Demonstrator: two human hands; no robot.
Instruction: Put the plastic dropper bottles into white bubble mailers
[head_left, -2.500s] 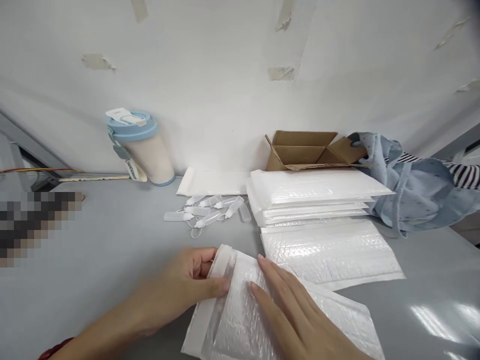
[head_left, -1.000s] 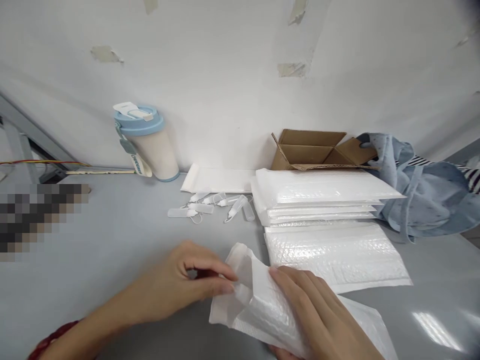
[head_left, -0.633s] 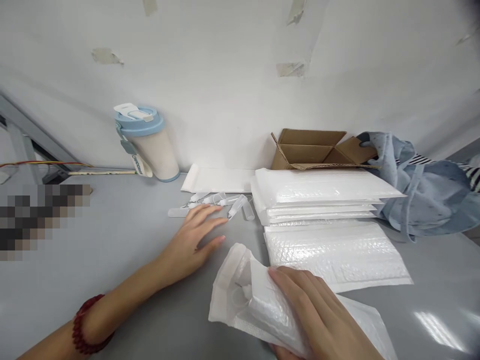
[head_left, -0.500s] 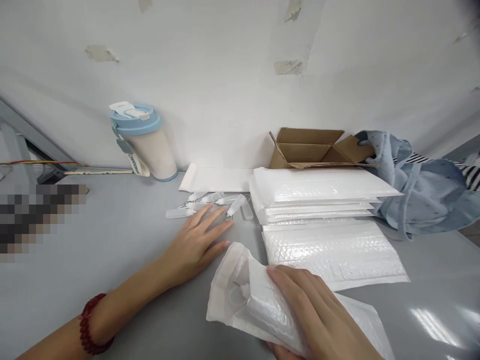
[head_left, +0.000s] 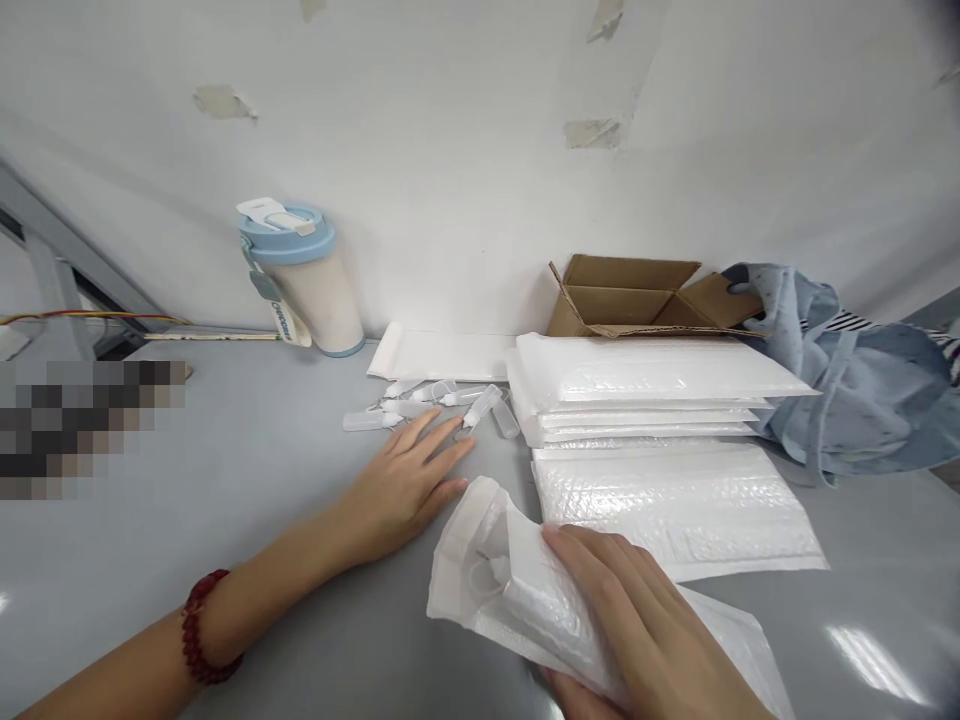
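Note:
My right hand (head_left: 637, 610) grips a white bubble mailer (head_left: 555, 590), its mouth gaping toward the left. Inside the mouth a white bottle tip with a small loop shows; the rest of that item is hidden. My left hand (head_left: 412, 480) rests with fingers spread on the grey table, fingertips touching or just short of a loose group of small translucent bottles (head_left: 364, 422) with thin needle-like tips. One bottle (head_left: 480, 405) leans at the right of the group. Right of them lies a stack of white bubble mailers (head_left: 645, 370), with another flat mailer (head_left: 675, 500) in front.
Behind the bottles a white mailer (head_left: 450, 355) lies against the wall. An open cardboard box (head_left: 630, 300) stands behind the stack, beside a light blue cloth bag (head_left: 847, 380). A cream tumbler with a blue lid (head_left: 322, 300) stands at back left. A blurred-out patch (head_left: 75, 430) covers the left edge.
The whole view has shifted slightly, so things appear a little farther right. My right hand still holds the mailer, and my left hand stays by the bottles.

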